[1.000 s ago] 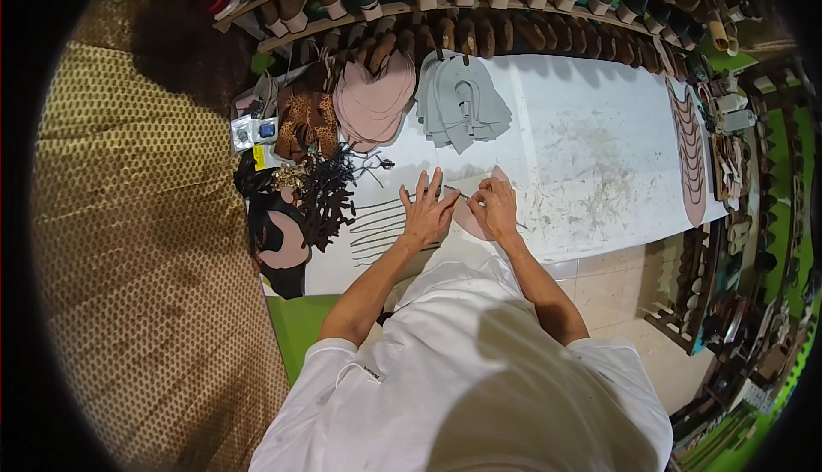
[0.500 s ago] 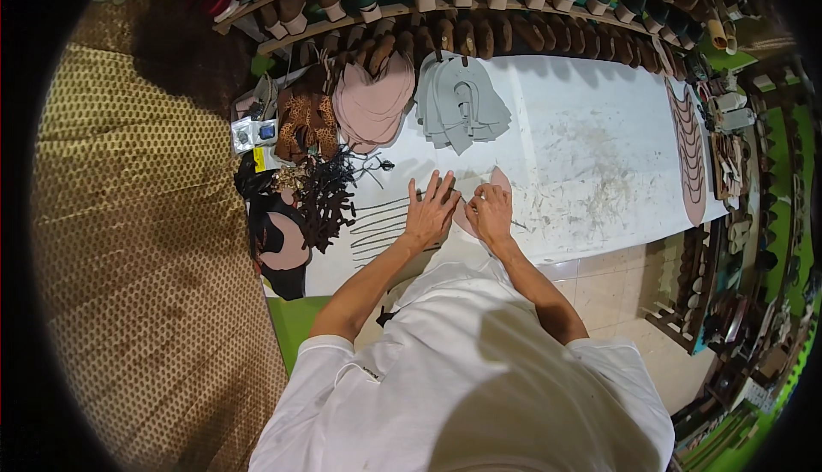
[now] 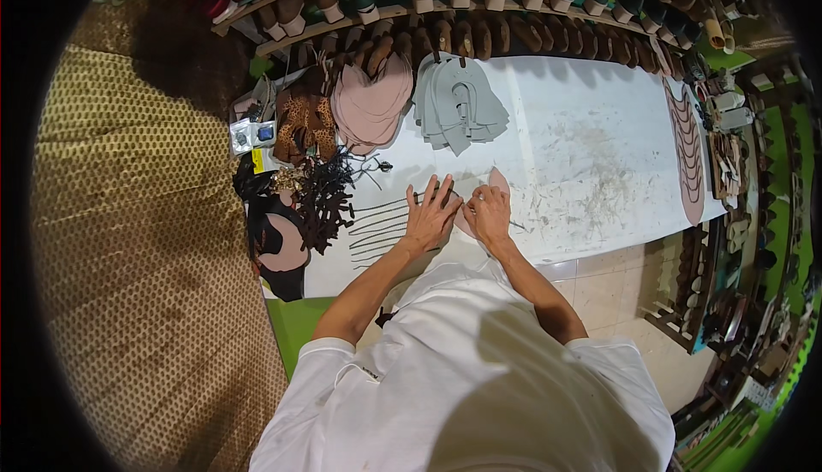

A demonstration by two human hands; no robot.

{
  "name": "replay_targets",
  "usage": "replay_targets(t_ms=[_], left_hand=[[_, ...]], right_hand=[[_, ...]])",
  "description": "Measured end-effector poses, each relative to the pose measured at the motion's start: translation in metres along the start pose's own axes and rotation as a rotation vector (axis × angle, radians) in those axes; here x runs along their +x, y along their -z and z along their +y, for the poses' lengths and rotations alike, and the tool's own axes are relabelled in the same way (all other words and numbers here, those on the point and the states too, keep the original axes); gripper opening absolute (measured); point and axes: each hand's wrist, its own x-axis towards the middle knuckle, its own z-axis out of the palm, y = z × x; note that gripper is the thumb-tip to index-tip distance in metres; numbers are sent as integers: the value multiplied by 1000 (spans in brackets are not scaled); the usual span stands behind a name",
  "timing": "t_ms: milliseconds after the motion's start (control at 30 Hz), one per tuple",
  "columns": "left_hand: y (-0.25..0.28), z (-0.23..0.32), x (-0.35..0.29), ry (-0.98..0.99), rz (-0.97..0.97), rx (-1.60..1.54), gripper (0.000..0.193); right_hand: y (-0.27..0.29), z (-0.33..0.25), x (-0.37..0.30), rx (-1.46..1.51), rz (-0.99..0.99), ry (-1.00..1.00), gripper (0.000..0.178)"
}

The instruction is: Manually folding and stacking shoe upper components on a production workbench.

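My left hand (image 3: 431,218) lies on the white-covered table (image 3: 565,130), its fingers stretched and apart over the right ends of several thin dark strips (image 3: 377,218) laid out in rows. Close beside it, the fingers of my right hand (image 3: 488,218) are bent and pinched together over a pink pointed shoe piece (image 3: 499,180). Whatever sits in that pinch is too small to make out. The pink piece shows above and below the right hand; its middle is hidden under the fingers.
Grey cut pieces (image 3: 441,117) and pink cut pieces (image 3: 368,104) are stacked at the back. Leopard-print pieces (image 3: 300,125) and a heap of dark straps (image 3: 325,202) lie on the left. Overlapping pink pieces (image 3: 687,160) line the right end. Shoe racks (image 3: 505,20) border the far edge.
Both hands stay almost in the same place over the strips and the pink piece. The fingers shift only slightly, and the whole view moves a little.
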Motion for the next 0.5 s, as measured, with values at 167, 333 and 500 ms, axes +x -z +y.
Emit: replay_targets(t_ms=[167,333,500], left_hand=[[-4,4,-4,34,-24,-32,45],[-6,5,-6,52,-15,-42,50],[-6,4,-6,60,-47,-49,50]], right_hand=[[16,2,-13,139,-25,-67,22],[14,15,-26,199,-50,-109,25],[18,9,-21,233,-24,-195,19]])
